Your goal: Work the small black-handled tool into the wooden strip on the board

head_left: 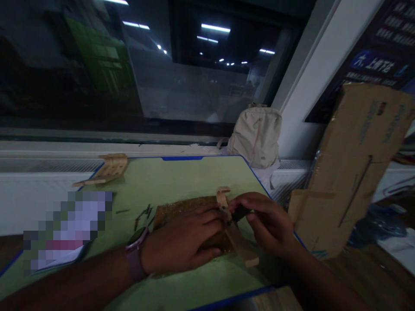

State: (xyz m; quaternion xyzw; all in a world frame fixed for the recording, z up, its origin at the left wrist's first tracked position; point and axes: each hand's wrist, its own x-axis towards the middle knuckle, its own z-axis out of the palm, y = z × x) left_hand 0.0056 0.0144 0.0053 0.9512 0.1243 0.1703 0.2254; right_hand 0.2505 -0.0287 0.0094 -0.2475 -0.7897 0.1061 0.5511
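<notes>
My left hand [184, 244] lies on a brown board [175, 209] on the green mat [168, 181], its fingertips pinching a small pale wooden piece [223, 199]. My right hand [269, 222] is closed on a small dark object [240, 212] held against that wooden piece. A longer pale wooden strip [243, 250] runs from under the hands toward the mat's near edge. A wristwatch [134, 257] sits on my left wrist.
Several small dark pins [144, 214] lie on the mat left of the board. A wooden assembly [108, 169] rests at the mat's far left corner. A beige bag [256, 136] stands on the sill. A cardboard box [353, 164] leans at the right.
</notes>
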